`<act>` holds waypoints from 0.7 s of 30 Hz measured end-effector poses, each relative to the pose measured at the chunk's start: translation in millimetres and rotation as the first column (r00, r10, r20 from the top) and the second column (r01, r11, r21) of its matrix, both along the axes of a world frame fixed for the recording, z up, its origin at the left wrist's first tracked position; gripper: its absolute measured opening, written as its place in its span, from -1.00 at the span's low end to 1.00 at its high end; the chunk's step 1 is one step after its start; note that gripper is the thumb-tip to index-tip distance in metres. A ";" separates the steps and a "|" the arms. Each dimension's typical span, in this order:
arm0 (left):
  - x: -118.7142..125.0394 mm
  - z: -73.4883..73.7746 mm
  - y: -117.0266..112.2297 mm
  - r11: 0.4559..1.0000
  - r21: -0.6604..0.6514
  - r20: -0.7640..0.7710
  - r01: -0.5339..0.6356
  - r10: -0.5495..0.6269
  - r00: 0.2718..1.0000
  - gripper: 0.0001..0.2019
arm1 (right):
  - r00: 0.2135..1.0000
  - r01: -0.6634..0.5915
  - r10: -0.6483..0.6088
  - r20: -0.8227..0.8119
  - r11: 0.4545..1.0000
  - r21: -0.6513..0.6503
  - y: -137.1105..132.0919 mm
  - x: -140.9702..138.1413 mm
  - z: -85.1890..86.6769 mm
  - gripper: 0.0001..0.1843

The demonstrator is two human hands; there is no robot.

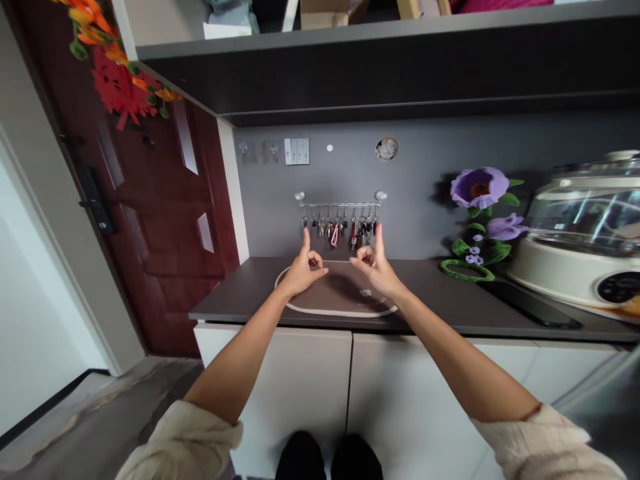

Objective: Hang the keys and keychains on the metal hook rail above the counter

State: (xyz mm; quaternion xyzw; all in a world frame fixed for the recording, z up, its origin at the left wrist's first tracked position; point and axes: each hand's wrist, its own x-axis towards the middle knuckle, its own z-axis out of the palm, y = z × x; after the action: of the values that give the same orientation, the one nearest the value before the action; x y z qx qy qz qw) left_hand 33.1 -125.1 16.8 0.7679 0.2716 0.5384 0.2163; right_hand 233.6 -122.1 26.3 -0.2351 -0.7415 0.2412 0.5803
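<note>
Both hands are raised over the brown mat with a pale rim (pixel 320 309) on the dark counter. My left hand (pixel 301 270) points its index finger up and its thumb inward, the other fingers curled, with nothing in it. My right hand (pixel 379 268) mirrors that pose and is also free of any object. Behind them, a metal hook rail (pixel 343 205) on the grey wall carries several keys (pixel 321 227), a pink strap (pixel 335 235) and a red key fob (pixel 354 235). The index fingertips overlap the rail's two ends in view; whether they touch anything there I cannot tell.
Purple artificial flowers (pixel 480 190) stand to the right, beside a white appliance with a clear cover (pixel 565 257) and a flat black slab (pixel 535 305). An overhead shelf (pixel 390 73) juts out above. White cabinets (pixel 300 373) are below; a dark red door (pixel 165 287) is at left.
</note>
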 end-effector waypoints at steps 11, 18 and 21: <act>-20.4 -20.3 -14.2 0.992 -0.126 0.050 -0.030 0.036 0.998 0.00 | 0.990 0.052 -0.043 0.135 0.996 -0.065 -19.6 -1.3 -21.5 -0.06; -34.1 -1.5 64.9 0.892 -0.295 0.212 -0.343 0.411 0.887 -0.16 | 0.957 0.290 -0.287 0.044 0.948 -0.133 48.3 31.0 2.0 -0.21; -35.8 10.1 109.0 0.838 -0.412 0.243 -0.358 0.480 0.843 -0.16 | 0.868 0.479 -0.497 0.001 0.835 -0.272 95.8 52.0 13.4 -0.09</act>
State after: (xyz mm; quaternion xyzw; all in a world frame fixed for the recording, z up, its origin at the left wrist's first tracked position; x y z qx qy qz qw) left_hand -2.8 -16.0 26.9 0.5337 0.4857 0.6385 0.2674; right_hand 285.5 -26.4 39.7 -0.4827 -0.5975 0.1898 0.6115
